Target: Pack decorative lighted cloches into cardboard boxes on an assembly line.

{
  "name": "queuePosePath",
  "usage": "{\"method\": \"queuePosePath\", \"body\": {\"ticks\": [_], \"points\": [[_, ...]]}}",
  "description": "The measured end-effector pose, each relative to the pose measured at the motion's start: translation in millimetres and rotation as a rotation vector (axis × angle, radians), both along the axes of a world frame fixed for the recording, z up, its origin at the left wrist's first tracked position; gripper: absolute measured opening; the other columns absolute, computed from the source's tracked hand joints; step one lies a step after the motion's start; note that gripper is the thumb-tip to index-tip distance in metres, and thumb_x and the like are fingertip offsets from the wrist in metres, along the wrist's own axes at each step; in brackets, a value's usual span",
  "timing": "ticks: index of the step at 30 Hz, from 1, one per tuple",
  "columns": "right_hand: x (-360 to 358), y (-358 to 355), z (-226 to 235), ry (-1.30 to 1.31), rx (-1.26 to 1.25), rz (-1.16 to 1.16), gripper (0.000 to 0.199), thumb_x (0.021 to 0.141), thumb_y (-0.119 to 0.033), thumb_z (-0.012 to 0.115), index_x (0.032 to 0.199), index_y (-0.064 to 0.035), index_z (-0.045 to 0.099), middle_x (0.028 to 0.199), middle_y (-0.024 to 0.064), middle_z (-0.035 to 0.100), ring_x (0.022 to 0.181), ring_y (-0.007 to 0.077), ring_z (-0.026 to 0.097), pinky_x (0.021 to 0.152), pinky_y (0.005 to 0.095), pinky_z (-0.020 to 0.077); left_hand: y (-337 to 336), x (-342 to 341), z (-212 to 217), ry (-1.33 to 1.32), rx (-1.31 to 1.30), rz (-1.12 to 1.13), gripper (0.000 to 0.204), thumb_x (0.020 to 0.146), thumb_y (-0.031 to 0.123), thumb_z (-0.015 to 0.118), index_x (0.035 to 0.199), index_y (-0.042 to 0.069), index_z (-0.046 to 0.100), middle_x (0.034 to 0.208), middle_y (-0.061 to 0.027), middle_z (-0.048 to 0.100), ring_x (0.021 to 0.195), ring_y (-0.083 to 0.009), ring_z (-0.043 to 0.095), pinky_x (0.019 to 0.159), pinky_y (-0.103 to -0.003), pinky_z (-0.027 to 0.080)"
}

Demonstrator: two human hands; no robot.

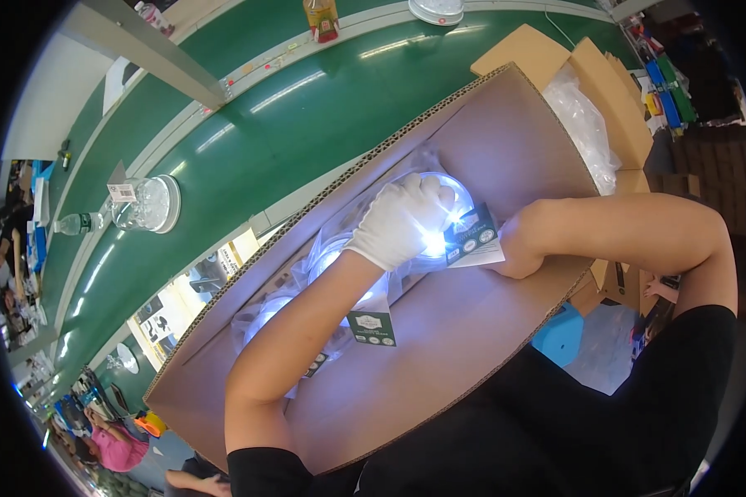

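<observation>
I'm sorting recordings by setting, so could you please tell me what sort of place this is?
Most likely a factory floor, perhaps a packing line: a long green worktop with items along it, a large carton holding glowing lights, and other people nearby, one in pink.

left hand [399, 219]: gloved, on lit lamp [462, 194] | right hand [520, 243]: inside box [439, 331]

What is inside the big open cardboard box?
Inside the box are glowing objects in clear plastic, with green-and-white cards. The gloved left hand covers part of one, and its forearm hides others partly, so their number is unclear.
</observation>
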State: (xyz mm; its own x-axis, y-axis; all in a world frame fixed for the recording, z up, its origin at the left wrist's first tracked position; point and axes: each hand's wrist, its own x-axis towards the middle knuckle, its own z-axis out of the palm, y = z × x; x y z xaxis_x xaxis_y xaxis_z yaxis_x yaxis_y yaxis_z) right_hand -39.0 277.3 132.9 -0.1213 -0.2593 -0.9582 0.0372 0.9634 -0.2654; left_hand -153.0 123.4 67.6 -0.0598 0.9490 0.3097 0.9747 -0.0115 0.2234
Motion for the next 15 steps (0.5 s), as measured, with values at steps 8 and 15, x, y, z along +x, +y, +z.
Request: {"method": "queuePosePath", "body": {"ticks": [8, 15], "points": [[-20, -9, 28, -0.167, 0.065, 0.483, 0.038, 0.092, -0.016, 0.044, 0.120, 0.0021, 0.062, 0.121, 0.0244, 0.065, 0.111, 0.0384, 0.063, 0.092, 0.0450, 0.0507, 9, 9, -8, 0.166, -0.190, 0.084, 0.028, 0.092, 0.036, 0.060, 0.084, 0.009, 0.058, 0.076, -0.0060, 0.058, 0.071, -0.0215, 0.064, 0.051, -0.037, 0.052], [22, 32, 133, 0.977, -0.096, -0.136, 0.031, 0.078, 0.000, 0.056, 0.107, 0.0058, 0.068, 0.107, 0.0221, 0.068, 0.099, 0.0359, 0.067, 0.082, 0.0430, 0.0546, 20, 34, -14, 0.095, -0.170, 0.105, 0.028, 0.092, 0.036, 0.061, 0.088, 0.008, 0.063, 0.083, -0.0089, 0.058, 0.074, -0.0240, 0.063, 0.052, -0.037, 0.053]]}}
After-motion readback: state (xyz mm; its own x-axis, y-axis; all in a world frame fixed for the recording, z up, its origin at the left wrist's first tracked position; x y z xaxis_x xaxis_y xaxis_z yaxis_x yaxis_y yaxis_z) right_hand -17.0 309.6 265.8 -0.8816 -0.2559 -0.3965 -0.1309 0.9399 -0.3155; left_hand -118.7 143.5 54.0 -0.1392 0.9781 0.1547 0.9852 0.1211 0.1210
